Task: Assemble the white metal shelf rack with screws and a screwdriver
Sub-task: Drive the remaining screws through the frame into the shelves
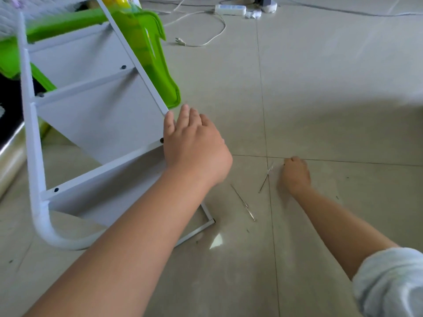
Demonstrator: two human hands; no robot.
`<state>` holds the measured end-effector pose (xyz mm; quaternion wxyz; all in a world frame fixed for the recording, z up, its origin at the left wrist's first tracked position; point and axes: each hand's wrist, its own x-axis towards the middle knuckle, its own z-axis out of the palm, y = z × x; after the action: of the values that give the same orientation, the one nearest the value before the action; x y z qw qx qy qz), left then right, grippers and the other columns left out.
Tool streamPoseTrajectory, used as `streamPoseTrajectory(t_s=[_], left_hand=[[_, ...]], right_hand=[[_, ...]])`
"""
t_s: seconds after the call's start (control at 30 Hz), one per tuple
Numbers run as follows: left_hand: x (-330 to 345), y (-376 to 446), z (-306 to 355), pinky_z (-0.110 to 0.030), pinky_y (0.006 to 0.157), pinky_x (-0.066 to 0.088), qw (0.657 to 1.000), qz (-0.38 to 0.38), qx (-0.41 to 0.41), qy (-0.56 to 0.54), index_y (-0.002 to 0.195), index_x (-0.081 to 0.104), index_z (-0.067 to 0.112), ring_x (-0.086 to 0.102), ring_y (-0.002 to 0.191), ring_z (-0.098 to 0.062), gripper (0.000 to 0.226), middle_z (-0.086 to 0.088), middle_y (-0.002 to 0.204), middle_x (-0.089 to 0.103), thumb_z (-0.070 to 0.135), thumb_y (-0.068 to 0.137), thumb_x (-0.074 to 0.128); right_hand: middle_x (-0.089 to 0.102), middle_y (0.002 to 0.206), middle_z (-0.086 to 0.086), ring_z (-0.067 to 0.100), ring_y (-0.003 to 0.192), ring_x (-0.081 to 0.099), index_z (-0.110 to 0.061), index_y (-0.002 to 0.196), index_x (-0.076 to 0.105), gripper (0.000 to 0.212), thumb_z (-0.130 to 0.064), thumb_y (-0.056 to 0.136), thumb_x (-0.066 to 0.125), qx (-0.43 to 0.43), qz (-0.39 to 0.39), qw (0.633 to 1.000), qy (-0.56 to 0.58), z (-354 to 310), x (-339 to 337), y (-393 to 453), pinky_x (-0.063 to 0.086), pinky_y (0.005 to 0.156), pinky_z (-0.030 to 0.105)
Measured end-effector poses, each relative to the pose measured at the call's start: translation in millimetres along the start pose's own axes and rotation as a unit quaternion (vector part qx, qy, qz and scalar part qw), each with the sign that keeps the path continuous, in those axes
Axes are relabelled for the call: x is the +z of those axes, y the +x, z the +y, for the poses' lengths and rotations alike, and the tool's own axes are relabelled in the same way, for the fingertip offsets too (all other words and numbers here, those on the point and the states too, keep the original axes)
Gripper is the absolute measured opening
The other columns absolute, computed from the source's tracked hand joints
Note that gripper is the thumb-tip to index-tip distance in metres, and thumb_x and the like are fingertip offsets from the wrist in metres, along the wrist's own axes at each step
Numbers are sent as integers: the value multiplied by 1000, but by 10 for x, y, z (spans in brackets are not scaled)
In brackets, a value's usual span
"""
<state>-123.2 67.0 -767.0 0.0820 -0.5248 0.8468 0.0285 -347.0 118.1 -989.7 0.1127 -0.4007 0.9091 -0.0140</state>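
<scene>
— What's nearest you right now?

— My rolled-up sleeve (389, 280) on the right arm, low in view. Further out, my right hand (295, 177) is down on the floor tiles (332, 99), fingers curled under; whether it grips anything I cannot tell. Just left of it lie two thin metal rods (243, 203).

— And the left?

— My left hand (194, 147) rests against the right-hand edge of the white shelf rack (96, 115), fingers extended and relaxed, not clasping. The rack is tilted, spreading left of that hand, with dark screws (123, 67) showing at its crossbars.

— Beyond that?

— A green plastic piece (146, 49) behind the rack, then past both hands a white power strip (230, 9) with its cable (206, 30).
</scene>
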Motion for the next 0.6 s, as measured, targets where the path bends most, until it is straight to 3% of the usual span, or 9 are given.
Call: streamPoseTrajectory(t_s=[0.2, 0.6], left_hand=[[4, -9, 0, -38, 114, -8, 1000, 6, 4, -17, 147, 11, 4, -4, 144, -18, 63, -8, 157, 6, 36, 97, 32], [36, -25, -15, -37, 114, -8, 1000, 17, 13, -22, 147, 11, 5, -4, 144, -18, 65, -7, 157, 5, 39, 96, 33]], right_hand=[[58, 113, 23, 37, 107, 54, 5, 106, 61, 29, 1, 91, 37, 40, -46, 998, 17, 34, 112, 110, 46, 86, 37], [56, 115, 23, 37, 107, 55, 2, 112, 49, 24, -2, 89, 41, 95, -35, 992, 72, -152, 3, -75, 45, 82, 38]])
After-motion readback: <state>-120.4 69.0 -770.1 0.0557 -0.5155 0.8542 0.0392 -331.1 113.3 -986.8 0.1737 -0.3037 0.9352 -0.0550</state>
